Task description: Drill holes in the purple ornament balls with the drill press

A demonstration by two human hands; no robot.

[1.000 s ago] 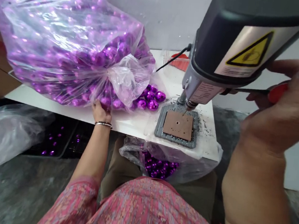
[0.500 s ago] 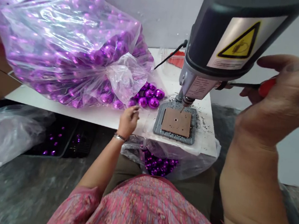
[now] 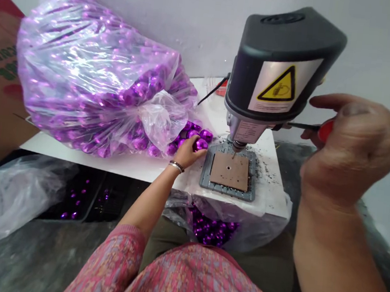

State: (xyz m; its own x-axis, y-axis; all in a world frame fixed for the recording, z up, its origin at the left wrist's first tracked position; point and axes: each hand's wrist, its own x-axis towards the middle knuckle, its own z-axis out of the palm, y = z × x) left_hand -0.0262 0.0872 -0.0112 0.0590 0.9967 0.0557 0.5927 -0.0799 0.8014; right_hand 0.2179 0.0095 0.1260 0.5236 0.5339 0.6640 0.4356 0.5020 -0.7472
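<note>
My left hand (image 3: 187, 154) is at the near edge of a small heap of shiny purple faceted balls (image 3: 206, 135). Its thumb and fingers are closed around one purple ball (image 3: 200, 145), which still rests among the others. My right hand (image 3: 354, 139) is raised beside the bench drill press (image 3: 278, 80), with its fingers curled round the red knob (image 3: 325, 131) of the feed lever (image 3: 301, 126). Below the drill bit (image 3: 234, 155), a brown square board (image 3: 230, 173) with a small hole lies on the grey drill base (image 3: 205, 179), holding no ball.
A big clear bag (image 3: 94, 70) full of purple balls covers the table's left side. Dark shavings lie round the base. Another plastic bag with purple balls (image 3: 214, 227) hangs below the front edge. A cardboard box (image 3: 1, 70) stands left; a black tray (image 3: 78, 198) sits lower left.
My left hand has moved right and forward from the table edge and closed on a purple ball. My right hand stays on the knob. The view has shifted, showing more of the drill's top.
</note>
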